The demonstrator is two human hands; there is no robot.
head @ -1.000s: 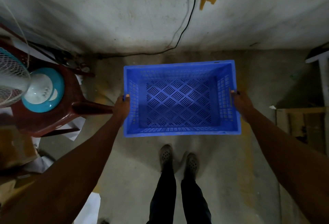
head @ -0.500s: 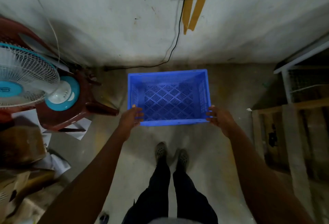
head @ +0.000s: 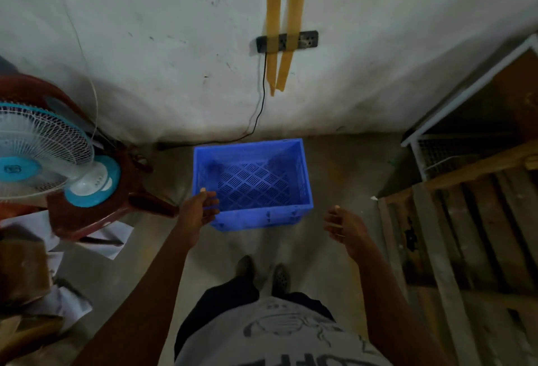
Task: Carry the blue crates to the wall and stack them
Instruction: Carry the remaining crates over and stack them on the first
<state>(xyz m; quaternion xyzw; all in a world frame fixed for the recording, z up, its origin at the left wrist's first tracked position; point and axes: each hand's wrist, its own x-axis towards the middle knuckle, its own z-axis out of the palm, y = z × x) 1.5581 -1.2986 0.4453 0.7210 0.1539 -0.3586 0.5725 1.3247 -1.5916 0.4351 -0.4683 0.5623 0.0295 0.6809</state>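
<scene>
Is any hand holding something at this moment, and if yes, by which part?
Nothing is held. The blue crate sits on the floor by the wall; the left hand is open beside its near left corner, the right hand open and apart.

No legible txt — shirt point(head: 286, 345) print has big letters cut off at frame edge, fan point(head: 17, 168) hub badge too blurry.

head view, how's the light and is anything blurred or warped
Head view: dim, uneven light; the wall is brightest, the wooden pallets are in shadow. Wide-angle warp bends the edges. The blue crate is sharp; the left hand and right hand look slightly soft.
</scene>
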